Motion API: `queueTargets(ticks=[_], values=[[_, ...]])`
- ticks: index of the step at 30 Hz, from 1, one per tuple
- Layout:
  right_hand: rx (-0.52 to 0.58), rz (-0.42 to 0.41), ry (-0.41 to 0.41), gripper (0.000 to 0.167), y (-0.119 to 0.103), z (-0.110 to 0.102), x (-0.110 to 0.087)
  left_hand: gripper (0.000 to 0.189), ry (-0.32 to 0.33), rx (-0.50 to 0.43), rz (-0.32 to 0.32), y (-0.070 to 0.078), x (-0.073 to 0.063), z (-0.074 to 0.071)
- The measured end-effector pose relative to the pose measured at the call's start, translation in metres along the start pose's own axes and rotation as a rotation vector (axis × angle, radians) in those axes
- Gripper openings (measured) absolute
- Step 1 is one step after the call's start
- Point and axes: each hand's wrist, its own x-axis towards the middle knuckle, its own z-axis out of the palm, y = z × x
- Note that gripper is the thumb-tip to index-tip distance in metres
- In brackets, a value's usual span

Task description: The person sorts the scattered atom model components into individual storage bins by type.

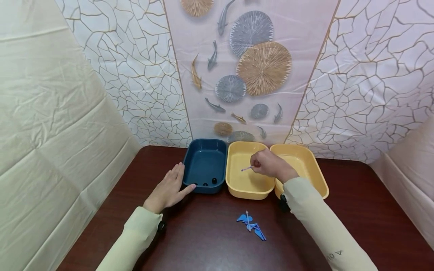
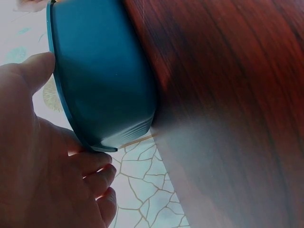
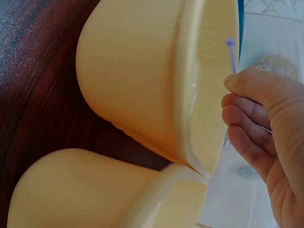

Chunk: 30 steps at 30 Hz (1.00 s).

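Note:
My right hand (image 1: 269, 162) is above the middle yellow bin (image 1: 251, 195) and pinches a thin purple plastic stick (image 3: 232, 54) between thumb and forefinger. The stick's small flared tip points away from the fingers. With fairly straight fingers, my left hand (image 1: 168, 188) rests against the left side and front rim of the dark blue bin (image 1: 205, 141). Its thumb (image 2: 39, 66) touches that rim in the left wrist view. A few small black balls (image 1: 214, 180) lie in the blue bin near its front wall. On the table sits a small pile of blue and purple plastic pieces (image 1: 251, 225), some thin sticks, some flat and rounded.
A second yellow bin (image 1: 322, 184) stands at the right, against the middle one, partly under the right forearm. All three bins line the back of the dark wooden table (image 1: 203, 241). Patterned cloth (image 1: 264, 67) hangs behind them.

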Motion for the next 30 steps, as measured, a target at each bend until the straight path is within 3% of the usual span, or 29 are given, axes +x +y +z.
queueTargets(ticks=[5,11,21,30], values=[[-0.015,0.020,0.000,0.005,-0.004,-0.004,-0.001,0.096,-0.004,0.003,0.001,0.001,0.000,0.000],[-0.014,0.003,-0.013,0.007,-0.017,-0.023,-0.008,0.096,0.005,0.008,0.005,0.001,0.000,-0.001],[-0.053,-0.065,-0.042,0.008,-0.042,-0.048,-0.034,0.095,0.008,0.007,0.000,0.000,0.000,0.000],[-0.052,-0.064,-0.109,0.009,-0.070,-0.058,-0.064,0.096,-0.004,0.006,-0.001,0.001,0.000,-0.002]])
